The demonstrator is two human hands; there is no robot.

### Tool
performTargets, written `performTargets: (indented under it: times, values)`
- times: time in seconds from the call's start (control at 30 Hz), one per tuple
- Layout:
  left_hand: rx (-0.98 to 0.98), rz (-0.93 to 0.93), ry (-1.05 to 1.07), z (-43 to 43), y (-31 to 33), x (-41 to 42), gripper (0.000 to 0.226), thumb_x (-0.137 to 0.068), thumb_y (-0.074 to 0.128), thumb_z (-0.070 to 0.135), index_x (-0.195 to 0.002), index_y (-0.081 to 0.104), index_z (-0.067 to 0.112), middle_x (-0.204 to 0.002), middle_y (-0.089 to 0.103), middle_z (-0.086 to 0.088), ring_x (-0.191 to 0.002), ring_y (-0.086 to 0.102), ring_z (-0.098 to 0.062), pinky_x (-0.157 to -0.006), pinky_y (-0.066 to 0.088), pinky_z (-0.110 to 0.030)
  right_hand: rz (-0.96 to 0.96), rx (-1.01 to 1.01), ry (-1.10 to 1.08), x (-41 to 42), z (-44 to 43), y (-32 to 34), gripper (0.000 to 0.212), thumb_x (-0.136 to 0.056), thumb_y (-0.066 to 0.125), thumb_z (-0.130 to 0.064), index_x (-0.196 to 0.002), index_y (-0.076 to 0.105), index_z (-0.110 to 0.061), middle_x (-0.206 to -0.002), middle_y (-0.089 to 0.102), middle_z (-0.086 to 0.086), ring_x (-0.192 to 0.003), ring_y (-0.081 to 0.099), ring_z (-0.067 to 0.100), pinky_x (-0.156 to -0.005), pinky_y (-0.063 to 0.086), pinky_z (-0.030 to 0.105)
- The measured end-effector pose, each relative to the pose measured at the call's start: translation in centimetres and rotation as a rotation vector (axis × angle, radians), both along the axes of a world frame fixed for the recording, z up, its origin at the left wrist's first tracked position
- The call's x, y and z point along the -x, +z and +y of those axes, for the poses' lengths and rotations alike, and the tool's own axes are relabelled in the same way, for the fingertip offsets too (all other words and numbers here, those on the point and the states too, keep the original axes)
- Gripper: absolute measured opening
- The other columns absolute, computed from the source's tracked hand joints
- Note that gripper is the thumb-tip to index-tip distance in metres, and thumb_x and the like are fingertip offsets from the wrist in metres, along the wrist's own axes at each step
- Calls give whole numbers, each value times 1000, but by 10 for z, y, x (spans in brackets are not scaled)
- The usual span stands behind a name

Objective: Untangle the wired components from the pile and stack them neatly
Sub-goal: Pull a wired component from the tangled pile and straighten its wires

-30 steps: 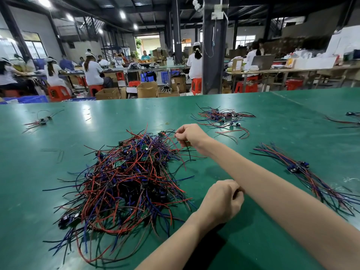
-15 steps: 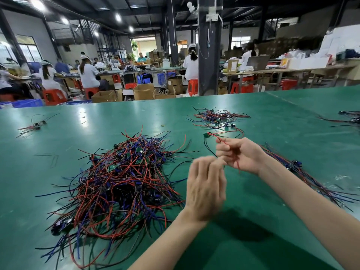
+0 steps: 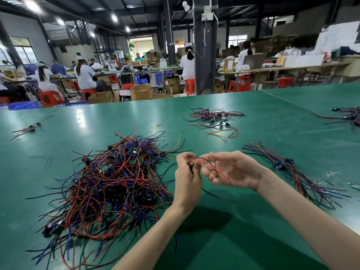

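A big tangled pile (image 3: 115, 184) of red, blue and black wired components lies on the green table (image 3: 243, 230), left of centre. Just right of the pile, above the table, my left hand (image 3: 188, 182) pinches the small black end of one wired component (image 3: 206, 164). Its red and black wires run across my right hand (image 3: 231, 169), whose palm is turned up with loosely curled fingers pinching the wires near the fingertips. To the right lies a straightened stack (image 3: 288, 170) of wired components.
A smaller loose bunch of wires (image 3: 214, 117) lies farther back. A few more wired pieces sit at the far left (image 3: 29, 127) and the far right edge (image 3: 348, 115). Beyond the table, people work at benches among boxes and red stools.
My right hand pulled one component out of the pile and brought it right. My left hand rose from the table to meet it, and both now hold the component's wires between them.
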State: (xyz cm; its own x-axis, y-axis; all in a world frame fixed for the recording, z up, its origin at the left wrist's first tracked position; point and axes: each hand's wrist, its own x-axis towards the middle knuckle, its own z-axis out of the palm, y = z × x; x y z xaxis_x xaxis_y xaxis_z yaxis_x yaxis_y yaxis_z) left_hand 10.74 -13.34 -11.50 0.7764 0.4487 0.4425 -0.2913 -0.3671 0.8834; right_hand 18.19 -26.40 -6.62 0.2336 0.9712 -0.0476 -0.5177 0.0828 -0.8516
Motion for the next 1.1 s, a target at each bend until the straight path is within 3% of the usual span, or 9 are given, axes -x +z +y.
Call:
performTargets:
  times: [0.07,0.17,0.23,0.3,0.47,0.57,0.77,0.9,1.1]
  values:
    - [236,64,-162,-5,1,-2,11,-100,41,5,-96,38,15,-77,52,2,-60,47,-8,-54,39,-24,56,-55,-32,-4,-2,0,36,-93,41,-17,-117,59,3,-98,66,19,-80,65,23,-73,56,30]
    - [338,155,-310,-7,1,-1,14,-100,43,16,-86,42,14,-67,51,3,-47,45,-2,-42,38,-18,-147,28,-222,-9,-2,-4,28,-87,48,-5,-109,65,-2,-86,66,12,-62,56,14,-56,47,19]
    - [361,205,-337,-8,2,-1,13,-100,45,14,-88,52,12,-79,53,1,-56,54,-4,-45,46,-19,-337,129,-374,-12,-1,-8,17,-82,54,-1,-91,68,-5,-69,62,5,-45,42,7,-42,31,13]
    - [482,238,-386,-8,1,-3,18,-100,41,8,-95,57,11,-86,53,1,-64,59,-11,-50,53,-21,-460,201,-486,-15,-1,-13,16,-83,54,5,-82,64,-7,-61,57,1,-39,31,4,-37,21,13]
    - [680,245,-458,-6,0,-4,9,-94,49,0,-94,56,5,-74,61,-6,-58,66,-15,-52,56,-25,-669,312,-517,-14,-1,-21,13,-85,62,1,-88,66,-11,-63,46,-2,-47,29,5,-43,21,15]
    - [676,240,-431,-3,-1,-4,15,-89,56,-5,-97,50,7,-65,69,-5,-55,67,-16,-47,53,-23,-637,329,-482,-13,2,-25,8,-86,63,-7,-86,69,-12,-56,46,-3,-47,28,6,-45,20,17]
    - [694,226,-416,1,-4,-4,23,-85,58,-9,-102,49,4,-69,70,-12,-57,68,-21,-49,54,-26,-680,308,-510,-11,3,-29,12,-85,68,-12,-73,68,-16,-56,54,-2,-45,38,8,-44,29,15]
    - [729,192,-393,0,-5,-5,17,-86,55,-12,-99,50,-2,-63,69,-11,-55,67,-18,-51,55,-27,-504,245,-606,-11,10,-35,9,-84,67,-7,-76,62,-8,-55,58,1,-43,49,13,-42,35,17]
    - [748,270,-366,0,-3,-4,3,-88,55,-7,-85,54,-7,-61,68,-12,-51,66,-18,-51,56,-25,-311,269,-656,-12,13,-42,9,-81,70,-8,-73,65,-8,-56,61,2,-46,47,9,-46,37,19]
